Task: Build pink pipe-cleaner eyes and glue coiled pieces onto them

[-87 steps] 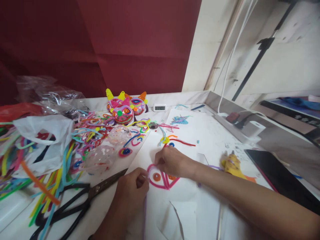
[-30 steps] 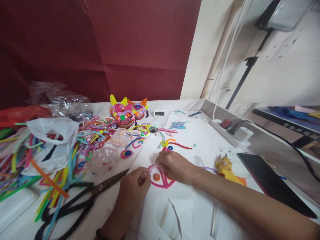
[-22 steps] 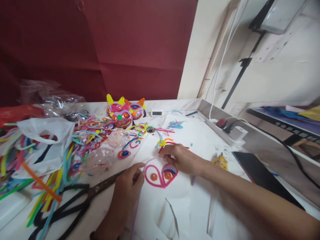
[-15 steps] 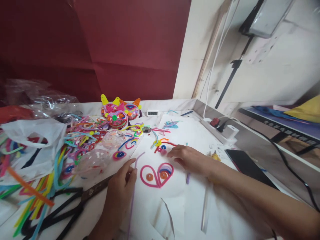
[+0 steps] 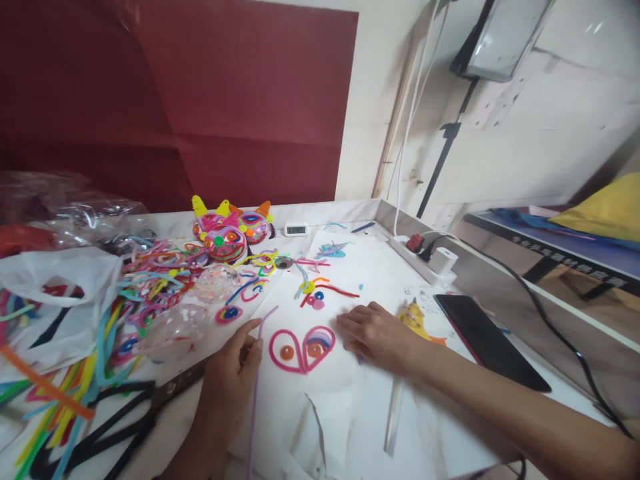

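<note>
White bag (image 5: 97, 283): far left, limp plastic, fuzzy stems around it.
Loose stems (image 5: 80, 393): mixed colours, bunched in front of the bag; look light, bendy.
Scissors (image 5: 167, 393): black handles toward your lower left, blades running in by your left hand.
Left hand (image 5: 235, 357): your thumb and forefinger are pinched narrow on the purple stem.
Purple stem (image 5: 255, 403): upper end pokes past your fingertips, the rest runs down toward you, left of the loops. Likely near weightless, soft fuzz on a bendable core, not slippery; pinch close to the end for control, lightly so it doesn't kink.
Pink loops (image 5: 303, 367): on the white sheet (image 5: 335, 400) between your hands, two teardrops meeting at a point toward you. Orange disc in each; blue and lilac arcs in the right one. Probably light, easily bent; take the outer pink edge, not the discs.
Right hand (image 5: 377, 337): palm down just beside the right loop, fingers half bent; can't tell whether you hold anything under them.
Yellow item (image 5: 414, 318): beyond your right wrist, type unclear.
Black slab (image 5: 490, 343): flat, far right.
</note>
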Demonstrator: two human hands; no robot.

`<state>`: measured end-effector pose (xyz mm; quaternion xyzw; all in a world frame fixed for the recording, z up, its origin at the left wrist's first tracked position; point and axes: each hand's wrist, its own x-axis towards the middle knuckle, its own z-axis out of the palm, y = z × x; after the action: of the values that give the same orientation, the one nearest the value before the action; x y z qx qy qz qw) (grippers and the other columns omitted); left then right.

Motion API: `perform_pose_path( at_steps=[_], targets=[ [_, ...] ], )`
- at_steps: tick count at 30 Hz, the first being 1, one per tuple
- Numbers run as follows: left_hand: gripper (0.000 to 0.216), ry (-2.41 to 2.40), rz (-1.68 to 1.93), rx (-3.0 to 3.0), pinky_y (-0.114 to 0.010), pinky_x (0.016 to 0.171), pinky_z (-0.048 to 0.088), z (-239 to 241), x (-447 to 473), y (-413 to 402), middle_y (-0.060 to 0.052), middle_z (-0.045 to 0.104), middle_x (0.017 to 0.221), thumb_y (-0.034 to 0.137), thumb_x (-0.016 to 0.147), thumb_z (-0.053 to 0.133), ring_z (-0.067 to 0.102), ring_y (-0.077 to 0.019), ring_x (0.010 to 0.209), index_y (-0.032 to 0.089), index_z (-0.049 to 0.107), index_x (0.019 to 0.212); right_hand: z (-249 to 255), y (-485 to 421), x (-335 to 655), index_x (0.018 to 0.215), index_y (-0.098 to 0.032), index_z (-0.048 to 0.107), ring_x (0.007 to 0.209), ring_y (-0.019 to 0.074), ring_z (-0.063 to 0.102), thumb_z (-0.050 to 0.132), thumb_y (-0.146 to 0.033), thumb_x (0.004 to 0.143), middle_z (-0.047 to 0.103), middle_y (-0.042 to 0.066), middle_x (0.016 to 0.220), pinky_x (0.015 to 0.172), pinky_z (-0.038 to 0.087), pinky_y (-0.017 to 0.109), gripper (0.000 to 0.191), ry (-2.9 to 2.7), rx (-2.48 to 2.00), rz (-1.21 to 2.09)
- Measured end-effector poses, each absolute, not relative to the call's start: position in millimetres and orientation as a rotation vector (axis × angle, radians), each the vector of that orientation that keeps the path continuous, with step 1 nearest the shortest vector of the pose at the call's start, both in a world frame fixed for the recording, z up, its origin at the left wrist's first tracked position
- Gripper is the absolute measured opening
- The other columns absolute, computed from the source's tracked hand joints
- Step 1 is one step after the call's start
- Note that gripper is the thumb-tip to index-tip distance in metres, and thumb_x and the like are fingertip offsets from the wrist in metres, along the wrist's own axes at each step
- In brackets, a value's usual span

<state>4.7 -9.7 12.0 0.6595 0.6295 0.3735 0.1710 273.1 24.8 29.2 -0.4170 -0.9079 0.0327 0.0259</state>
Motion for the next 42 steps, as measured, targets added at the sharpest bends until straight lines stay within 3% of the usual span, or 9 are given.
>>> perform_pose_path(
  at_steps=[13,18,21,28,35,42],
  targets=[
    [0.043,1.766,0.808,1.976,-0.024,0.057,0.048,22.7,4.3,-7.9,0.001,0.068,0.07,0.039,0.081,0.043,0.061,-0.0153,0.057,0.018,0.065,0.111,29.7,8.5,266.8,0.11,-0.016,0.06,0.09,0.0255,0.058,0.059,-0.031,0.086,0.068,0.009,0.096,0.079,0.037,0.04,0.028,-2.75,-1.387,0.081],
    [0.044,1.7,0.713,1.973,-0.03,0.08,0.052,23.4,3.0,-1.4,-0.006,0.073,0.101,0.039,0.081,0.043,0.068,-0.022,0.089,0.018,0.066,0.112,31.5,5.9,264.7,0.103,-0.015,0.062,0.087,0.0253,0.058,0.055,-0.034,0.089,0.067,0.01,0.093,0.078,0.037,0.04,0.025,-2.745,-1.4,0.096],
    [0.042,1.667,0.696,1.974,-0.032,0.086,0.051,22.0,-0.2,2.5,-0.006,0.072,0.108,0.038,0.081,0.043,0.066,-0.0227,0.098,0.02,0.066,0.111,32.3,6.7,263.9,0.101,-0.015,0.062,0.087,0.0258,0.058,0.053,-0.035,0.089,0.067,0.01,0.092,0.078,0.037,0.041,0.025,-2.743,-1.399,0.109],
    [0.035,1.616,0.71,2.037,-0.03,0.085,0.053,19.4,-5.0,10.4,-0.002,0.073,0.103,0.034,0.079,0.048,0.068,-0.0217,0.096,0.024,0.069,0.105,42.2,21.4,262.8,0.095,-0.016,0.064,0.084,0.0235,0.06,0.053,-0.016,0.086,0.067,0.008,0.086,0.078,0.039,0.038,0.014,-2.708,-1.389,0.192],
    [0.041,1.607,0.642,1.97,-0.034,0.094,0.048,14.8,-3.2,8.0,-0.007,0.07,0.112,0.036,0.084,0.04,0.064,-0.022,0.104,0.017,0.066,0.111,53.1,42.5,239.3,0.099,-0.017,0.066,0.092,0.0192,0.06,0.052,-0.008,0.085,0.067,0.007,0.097,0.081,0.041,0.029,0.022,-2.67,-1.225,0.33],
    [0.035,1.56,0.709,1.998,-0.031,0.09,0.049,8.0,-6.0,5.5,-0.006,0.071,0.109,0.032,0.087,0.041,0.064,-0.0205,0.101,0.018,0.065,0.107,60.6,60.7,201.2,0.092,-0.016,0.069,0.079,0.0157,0.061,0.056,-0.008,0.082,0.068,0.006,0.09,0.067,0.041,0.022,0.019,-2.704,-1.215,0.508]
  ],
)
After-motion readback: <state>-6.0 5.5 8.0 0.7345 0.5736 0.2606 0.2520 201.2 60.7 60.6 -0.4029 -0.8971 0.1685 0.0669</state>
